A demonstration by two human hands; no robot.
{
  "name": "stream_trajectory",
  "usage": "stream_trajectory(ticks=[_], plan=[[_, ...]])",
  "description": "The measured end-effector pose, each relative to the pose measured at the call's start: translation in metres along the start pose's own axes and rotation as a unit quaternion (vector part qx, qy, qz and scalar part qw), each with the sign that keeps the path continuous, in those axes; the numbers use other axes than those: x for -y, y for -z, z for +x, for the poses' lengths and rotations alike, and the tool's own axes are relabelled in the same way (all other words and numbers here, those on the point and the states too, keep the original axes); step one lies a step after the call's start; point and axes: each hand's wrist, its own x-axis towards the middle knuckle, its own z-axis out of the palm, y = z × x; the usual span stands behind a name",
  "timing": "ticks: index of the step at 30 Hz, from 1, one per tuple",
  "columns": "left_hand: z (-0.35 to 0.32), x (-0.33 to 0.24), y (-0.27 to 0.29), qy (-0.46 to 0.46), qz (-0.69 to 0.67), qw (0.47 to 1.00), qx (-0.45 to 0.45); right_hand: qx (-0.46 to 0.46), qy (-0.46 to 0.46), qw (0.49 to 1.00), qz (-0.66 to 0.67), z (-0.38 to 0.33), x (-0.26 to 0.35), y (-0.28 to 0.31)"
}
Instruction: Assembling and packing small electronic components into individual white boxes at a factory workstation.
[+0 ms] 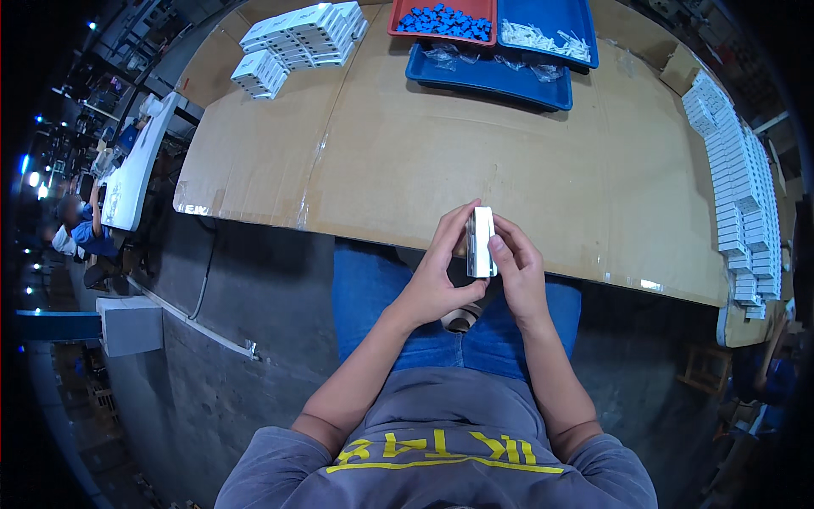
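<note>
A small white box [482, 242] is held upright between both hands, just in front of the near edge of the cardboard-covered table [441, 161]. My left hand [437, 271] wraps its left side, fingers curled over the top and thumb underneath. On the right side, my right hand [519, 271] presses against it with thumb and fingers. Both hands hover above my lap in blue trousers.
Stacks of white boxes lie at the table's far left [297, 38] and in long rows along the right edge [738, 178]. A red tray of blue parts [443, 21] and blue trays [543, 34] with white parts sit at the far middle. Another person [80, 229] sits far left.
</note>
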Motion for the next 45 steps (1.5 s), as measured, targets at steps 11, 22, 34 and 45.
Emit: stream_trajectory(ticks=[11,22,34,45], plan=[[0.003,0.009,-0.030,0.039,-0.155,0.979,-0.123,-0.009,0.220,0.971,-0.091,-0.007,-0.021,-0.021],[-0.001,0.018,-0.033,-0.011,-0.129,0.980,-0.150,-0.003,0.276,0.948,-0.159,-0.014,-0.019,-0.024],[-0.001,0.029,-0.016,-0.107,0.104,0.976,-0.160,0.035,-0.096,0.989,0.104,-0.010,0.001,-0.025],[-0.002,0.037,-0.025,-0.169,0.086,0.940,-0.285,-0.009,-0.006,0.997,0.076,-0.028,-0.009,-0.053]])
